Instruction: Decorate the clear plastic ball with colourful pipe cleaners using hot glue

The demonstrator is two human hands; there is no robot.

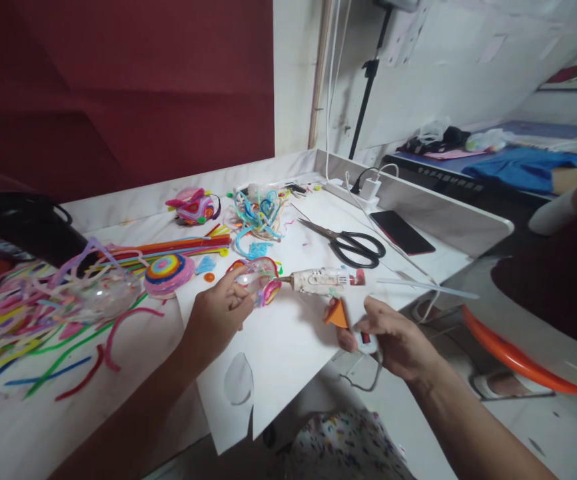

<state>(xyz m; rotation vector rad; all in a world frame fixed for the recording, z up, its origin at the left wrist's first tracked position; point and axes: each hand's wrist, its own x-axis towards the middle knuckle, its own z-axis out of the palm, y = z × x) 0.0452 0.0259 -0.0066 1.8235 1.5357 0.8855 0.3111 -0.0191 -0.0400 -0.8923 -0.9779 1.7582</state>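
The glue gun [318, 281] is lying near the centre of the frame, its nozzle pointing left and its long axis running almost level across the frame. Its handle is slanting down and rightward, and a pale glue stick [428, 287] is extending from its rear towards the right. The gun is showing a smudged white body, a brownish nozzle tip and an orange trigger. The right hand [401, 337], lower right of centre, is clamping its grip around the handle.

The left hand [223, 307] is keeping its grip closed on a clear shell [257, 275], just left of the nozzle. The shell is looking rounded and see-through, with red, pink and purple strands about its edge; its long axis is not showing clearly. The tip is meeting or nearly meeting its right side.

White paper [288, 360] is spreading over the counter [143, 420] below. Black-handled scissors [353, 248] are lying above the gun, their blades pointing upper left, and a phone [402, 232] is resting right of them.
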